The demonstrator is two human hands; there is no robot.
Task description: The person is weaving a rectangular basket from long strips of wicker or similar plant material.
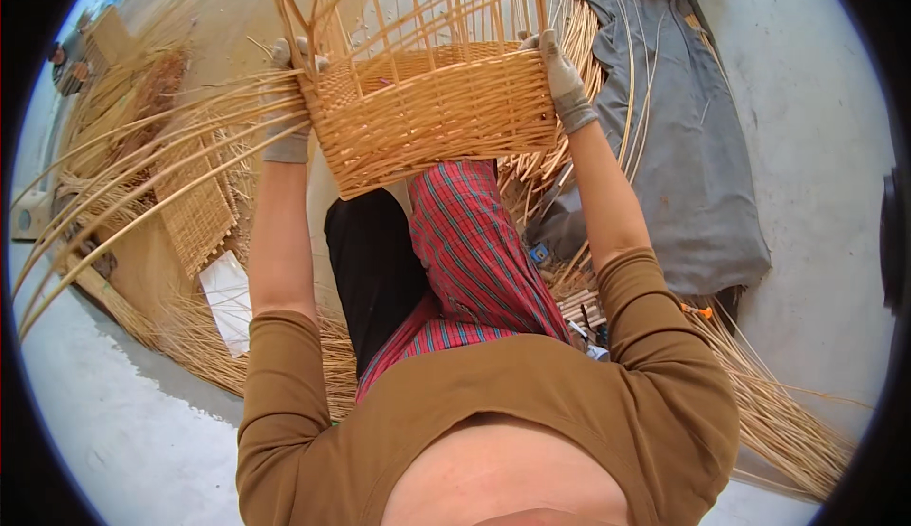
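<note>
1. Gloves (574, 108) cover both hands of a weaver, whose right hand (558, 68) is closed on the upper right corner of a partly woven basket (436, 118); a slip there could let that side drop.
2. Left hand (294, 59) appears closed around the opposite corner, glove showing either side of a stake, though rods hide the exact finger placement; uneven pressure between the two hands could skew the walls.
3. Basket hangs tilted between the hands, in front of the weaver's knees, its lower edge overlapping a red plaid cloth (479, 232); whether the two touch cannot be told.
4. Upright stakes (455, 4) rise unwoven above the wall, where a hard squeeze or knock could bend or crack one.
5. Long loose rods (142, 156) fan out from the left corner; turning the work could whip their ends, snag them or loosen the weave.
6. Floor-level hazards lie farther out: a woven panel (195, 203) at left, a grey cloth (683, 146) at right, either of which trailing rods could catch.
</note>
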